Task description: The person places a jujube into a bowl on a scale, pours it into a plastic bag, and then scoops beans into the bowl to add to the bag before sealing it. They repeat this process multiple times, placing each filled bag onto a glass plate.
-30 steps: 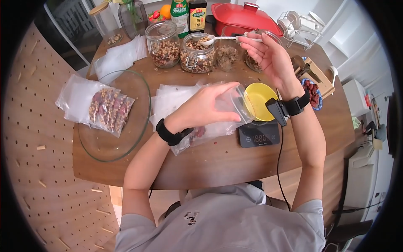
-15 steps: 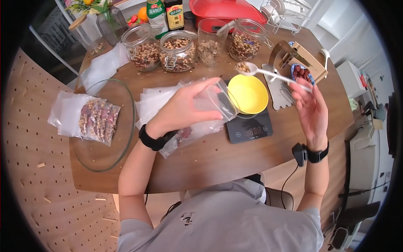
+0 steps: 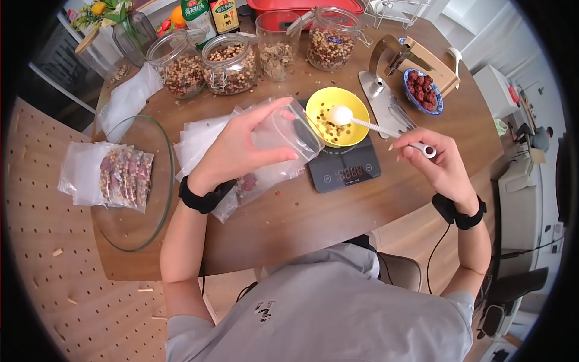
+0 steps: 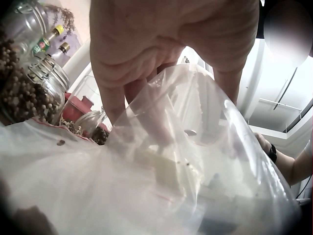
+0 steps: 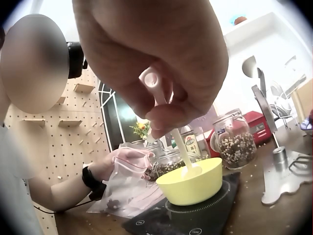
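Note:
In the head view my right hand [image 3: 440, 163] pinches the handle of a white spoon [image 3: 377, 127], its bowl turned down inside a yellow bowl [image 3: 362, 114] with scattered grains. That bowl sits on a black scale [image 3: 345, 172]. My left hand [image 3: 232, 145] holds a clear plastic bag [image 3: 289, 136] by its mouth, spread between thumb and fingers, just left of the bowl. The left wrist view shows the bag [image 4: 161, 147] hanging below the fingers. The right wrist view has the spoon's tip in the yellow bowl [image 5: 193, 188].
Glass jars [image 3: 228, 66] of mixed grains line the back. Flat bags [image 3: 199, 136] lie under my left hand. Filled bags [image 3: 126, 175] rest on a glass plate [image 3: 166, 211] at the left. A metal stand [image 3: 377, 90] and a dish of red dates [image 3: 425, 96] are at the right.
My right hand has come from above the jars, out to the right and down, bringing the spoon into the yellow bowl. Grains carried on the spoon earlier now lie in the bowl. My left hand still holds the bag.

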Available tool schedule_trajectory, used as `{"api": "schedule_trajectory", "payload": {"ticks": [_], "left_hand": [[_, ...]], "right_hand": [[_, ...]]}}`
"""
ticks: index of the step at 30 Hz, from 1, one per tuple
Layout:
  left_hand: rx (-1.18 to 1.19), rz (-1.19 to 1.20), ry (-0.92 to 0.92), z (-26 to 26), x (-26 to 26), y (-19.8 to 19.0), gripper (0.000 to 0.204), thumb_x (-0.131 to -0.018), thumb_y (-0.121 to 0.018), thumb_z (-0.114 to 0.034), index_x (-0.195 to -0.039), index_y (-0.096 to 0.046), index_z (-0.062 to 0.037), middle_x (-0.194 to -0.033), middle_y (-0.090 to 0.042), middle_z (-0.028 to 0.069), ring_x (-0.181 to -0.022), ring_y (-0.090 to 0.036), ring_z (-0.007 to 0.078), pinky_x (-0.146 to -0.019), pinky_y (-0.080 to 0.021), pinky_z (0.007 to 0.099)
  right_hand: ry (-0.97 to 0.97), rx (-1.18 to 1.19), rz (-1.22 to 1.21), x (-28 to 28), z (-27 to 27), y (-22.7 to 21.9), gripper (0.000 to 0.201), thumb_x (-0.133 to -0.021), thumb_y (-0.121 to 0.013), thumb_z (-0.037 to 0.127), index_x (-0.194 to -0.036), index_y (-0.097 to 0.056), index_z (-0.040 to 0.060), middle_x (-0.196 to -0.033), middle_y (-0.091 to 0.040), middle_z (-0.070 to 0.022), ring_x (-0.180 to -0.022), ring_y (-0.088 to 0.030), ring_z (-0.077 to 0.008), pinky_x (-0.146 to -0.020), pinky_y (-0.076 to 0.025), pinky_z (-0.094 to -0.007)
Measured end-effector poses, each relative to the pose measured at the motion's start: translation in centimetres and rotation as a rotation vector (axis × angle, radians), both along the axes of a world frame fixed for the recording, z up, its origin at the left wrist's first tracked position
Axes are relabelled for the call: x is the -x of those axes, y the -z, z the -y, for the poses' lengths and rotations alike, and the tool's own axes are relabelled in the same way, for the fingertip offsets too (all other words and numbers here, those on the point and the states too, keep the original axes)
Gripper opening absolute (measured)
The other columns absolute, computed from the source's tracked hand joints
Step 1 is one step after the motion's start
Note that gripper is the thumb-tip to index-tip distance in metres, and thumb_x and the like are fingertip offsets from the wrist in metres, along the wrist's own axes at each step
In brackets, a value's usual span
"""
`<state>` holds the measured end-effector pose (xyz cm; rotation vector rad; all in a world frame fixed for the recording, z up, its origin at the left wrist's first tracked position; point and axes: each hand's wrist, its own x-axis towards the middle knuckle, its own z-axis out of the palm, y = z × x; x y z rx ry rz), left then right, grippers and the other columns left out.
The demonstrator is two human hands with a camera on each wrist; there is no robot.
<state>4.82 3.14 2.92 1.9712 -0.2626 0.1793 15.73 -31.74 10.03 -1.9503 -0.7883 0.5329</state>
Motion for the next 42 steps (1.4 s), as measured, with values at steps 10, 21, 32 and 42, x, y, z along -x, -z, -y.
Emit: {"api": "schedule_trajectory", "payload": {"ticks": [10,21,32,42], "left_hand": [[0.076,-0.001,0.037,-0.2,0.1,-0.1,0.081,-0.081,-0.087,-0.018,-0.15,-0.049,-0.0037,-0.129,-0.067,0.0083,-0.116,-0.063,0.0162,-0.103,-0.048,0.0324],[-0.001,0.091,0.032,-0.2,-0.4,0.8,0.086,-0.081,-0.088,-0.025,-0.151,-0.045,0.0013,-0.129,-0.067,0.012,-0.116,-0.064,0.0204,-0.103,-0.048,0.0336],[-0.038,0.11,-0.005,-0.1,0.5,-0.6,0.087,-0.079,-0.089,-0.026,-0.15,-0.046,0.0008,-0.133,-0.065,0.0141,-0.118,-0.063,0.0213,-0.103,-0.047,0.0345],[0.003,0.058,0.033,0.6,-0.2,0.2,0.08,-0.079,-0.088,-0.014,-0.148,-0.05,-0.0009,-0.126,-0.068,0.0074,-0.114,-0.062,0.0135,-0.102,-0.049,0.0317]], "right_hand": [[0.0,-0.182,0.256,-2.5,-8.3,-6.8,0.021,-0.105,-0.06,0.023,-0.101,-0.073,0.0065,-0.077,-0.063,0.005,-0.061,-0.044,0.0014,-0.053,-0.029,-0.0171],[-0.306,-0.107,0.44,-5.3,-32.0,-10.9,0.021,-0.098,-0.063,0.02,-0.09,-0.071,0.0025,-0.074,-0.064,-0.0027,-0.067,-0.059,-0.0117,-0.061,-0.049,-0.028],[-0.427,0.134,0.23,-7.3,-38.3,-6.2,0.056,-0.086,-0.08,0.038,-0.124,-0.063,0.0005,-0.077,-0.064,-0.0009,-0.06,-0.052,-0.0075,-0.047,-0.037,-0.0243],[0.092,-0.148,0.569,-4.3,-8.6,0.3,0.037,-0.107,-0.055,0.027,-0.08,-0.061,0.0025,-0.065,-0.059,-0.0008,-0.062,-0.058,-0.007,-0.058,-0.046,-0.0259]]}}
